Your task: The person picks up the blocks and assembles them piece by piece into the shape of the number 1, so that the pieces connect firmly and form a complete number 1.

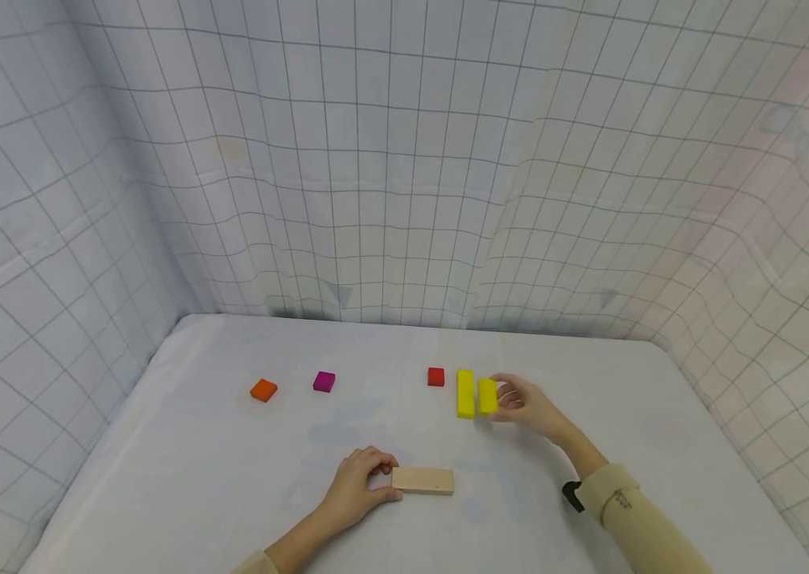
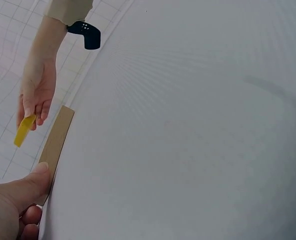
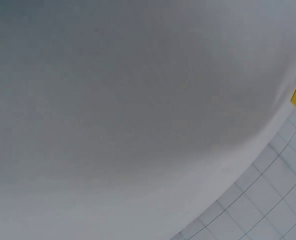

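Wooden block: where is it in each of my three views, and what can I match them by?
Head: the wooden block lies low, just right of centre, its left end in the left hand.
Left wrist: the wooden block slants along the left side, its lower end at the thumb.
Right wrist: not in this picture.
Shared landmark: the grid-lined cloth, visible in all three.

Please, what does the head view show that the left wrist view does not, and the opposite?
Only the head view shows the orange block, the purple block, the red block and the longer yellow block.

Only the left wrist view shows the pale dots on the black wrist device.

Both show that device, the left hand pinching the wooden block and the right hand holding the shorter yellow block.
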`<state>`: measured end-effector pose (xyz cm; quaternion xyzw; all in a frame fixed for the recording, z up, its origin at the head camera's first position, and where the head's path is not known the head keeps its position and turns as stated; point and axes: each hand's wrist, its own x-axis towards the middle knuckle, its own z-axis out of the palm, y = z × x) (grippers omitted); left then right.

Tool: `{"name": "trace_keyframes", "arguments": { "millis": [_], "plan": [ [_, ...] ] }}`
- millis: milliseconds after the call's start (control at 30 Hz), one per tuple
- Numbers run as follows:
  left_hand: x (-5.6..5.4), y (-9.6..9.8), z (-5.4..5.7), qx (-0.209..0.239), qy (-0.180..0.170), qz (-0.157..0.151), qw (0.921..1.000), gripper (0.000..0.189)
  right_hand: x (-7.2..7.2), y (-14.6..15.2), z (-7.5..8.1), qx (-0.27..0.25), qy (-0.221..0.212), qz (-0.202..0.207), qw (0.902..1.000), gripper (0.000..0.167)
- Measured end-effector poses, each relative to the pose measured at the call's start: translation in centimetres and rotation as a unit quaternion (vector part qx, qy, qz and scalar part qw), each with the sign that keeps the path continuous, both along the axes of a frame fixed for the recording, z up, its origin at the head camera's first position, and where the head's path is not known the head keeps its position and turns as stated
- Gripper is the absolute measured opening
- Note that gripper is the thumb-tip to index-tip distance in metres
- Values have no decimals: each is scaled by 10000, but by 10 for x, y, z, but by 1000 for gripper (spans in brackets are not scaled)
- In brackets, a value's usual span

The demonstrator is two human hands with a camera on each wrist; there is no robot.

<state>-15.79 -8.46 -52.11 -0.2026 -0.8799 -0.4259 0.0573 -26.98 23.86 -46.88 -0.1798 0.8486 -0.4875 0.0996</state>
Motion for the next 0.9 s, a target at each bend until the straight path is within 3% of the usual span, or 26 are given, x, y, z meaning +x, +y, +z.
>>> {"name": "trace_keyframes", "arguments": {
  "millis": [333, 567, 800, 900],
  "plan": [
    [0, 0, -1, 40, -24, -29, 10000, 36, 17, -32, -2, 56, -151, 186, 9997, 65],
    [0, 0, 0, 36, -166, -30, 9999, 36, 38, -55, 14, -206, -363, 285, 9987, 61],
    [-1, 0, 0, 50, -197, -13, 9998, 34, 37, -61, -9, -183, -291, 515, 9981, 62],
    [0, 1, 0, 57, -206, -14, 9998, 34, 39, -65, -10, -153, -370, 571, 9976, 61]
  ]
}}
